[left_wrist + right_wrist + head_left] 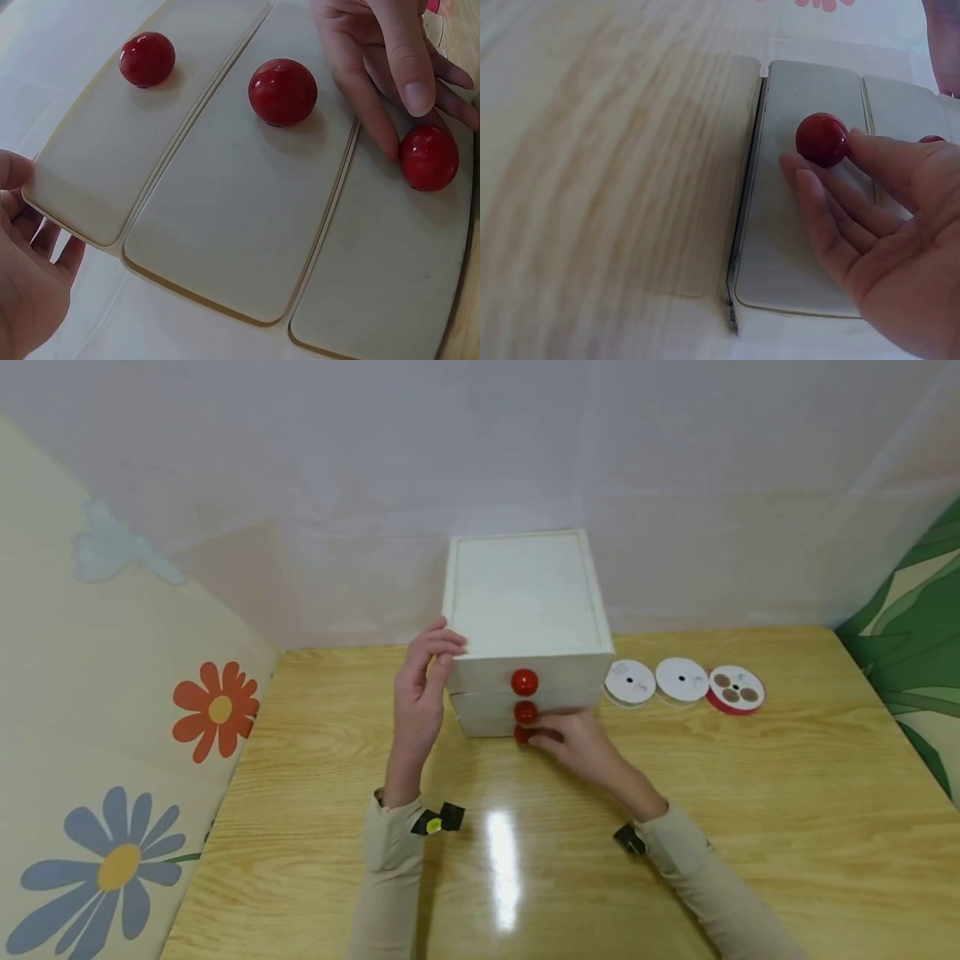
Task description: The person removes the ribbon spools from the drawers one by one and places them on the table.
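A small white drawer cabinet (528, 597) stands on the table, with three red round knobs down its front. All its drawers look closed. My left hand (422, 693) rests against the cabinet's upper left front corner, fingers extended and touching the edge. At the lowest knob (823, 139), my right hand (900, 217) has its thumb on one side and fingertips on the other, pinching it. The middle knob (283, 92) and the top knob (147, 58) are untouched; in the head view the right hand is just below the middle one.
Right of the cabinet lie three ribbon spools: a white one (630, 682), another white one (682, 680) and one with a red rim (737, 687). A pale cloth wall (360, 527) rises behind the wooden table (570, 860). Painted panels flank both sides.
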`<state>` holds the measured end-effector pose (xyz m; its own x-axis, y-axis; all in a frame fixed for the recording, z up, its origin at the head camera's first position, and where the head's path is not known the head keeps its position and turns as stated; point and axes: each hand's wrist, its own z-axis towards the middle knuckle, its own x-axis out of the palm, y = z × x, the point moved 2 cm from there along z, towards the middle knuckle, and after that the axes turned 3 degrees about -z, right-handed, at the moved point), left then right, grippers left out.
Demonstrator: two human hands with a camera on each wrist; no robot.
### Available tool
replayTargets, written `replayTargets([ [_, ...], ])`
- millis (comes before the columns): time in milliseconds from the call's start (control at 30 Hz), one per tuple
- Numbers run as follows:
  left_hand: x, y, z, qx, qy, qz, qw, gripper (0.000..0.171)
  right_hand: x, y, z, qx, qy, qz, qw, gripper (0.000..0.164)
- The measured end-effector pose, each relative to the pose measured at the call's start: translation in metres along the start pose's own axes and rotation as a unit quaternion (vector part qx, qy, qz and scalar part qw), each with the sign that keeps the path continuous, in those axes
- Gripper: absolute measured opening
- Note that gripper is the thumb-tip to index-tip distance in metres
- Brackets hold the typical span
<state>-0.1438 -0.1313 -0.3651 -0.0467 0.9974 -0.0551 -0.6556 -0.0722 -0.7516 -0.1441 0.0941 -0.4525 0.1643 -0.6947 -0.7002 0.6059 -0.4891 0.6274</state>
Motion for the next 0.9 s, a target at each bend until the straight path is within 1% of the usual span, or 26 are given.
replayTargets([
  [133, -0.0003, -0.0007, 0.0005, 0.003, -0.002, 0.001, 1.0, 0.019, 0.0009, -0.0011, 0.0002, 0.003, 0.018, 0.019, 1.0, 0.025],
  [300, -0.0003, -0.0016, 0.0003, 0.007, -0.005, 0.002, 1.0, 0.018, 0.003, -0.0043, -0.0012, -0.002, 0.036, 0.031, 0.999, 0.029],
  [600, -0.0003, -0.0011, -0.0002, 0.005, -0.005, 0.001, 1.0, 0.019, 0.0035, -0.0074, -0.001, 0.0, 0.041, 0.035, 0.999, 0.026],
  [900, 0.0003, -0.0013, 0.0007, 0.003, 0.0, 0.0, 1.0, 0.018, 0.0023, -0.0031, -0.0029, 0.031, 0.062, 0.044, 0.997, 0.021],
])
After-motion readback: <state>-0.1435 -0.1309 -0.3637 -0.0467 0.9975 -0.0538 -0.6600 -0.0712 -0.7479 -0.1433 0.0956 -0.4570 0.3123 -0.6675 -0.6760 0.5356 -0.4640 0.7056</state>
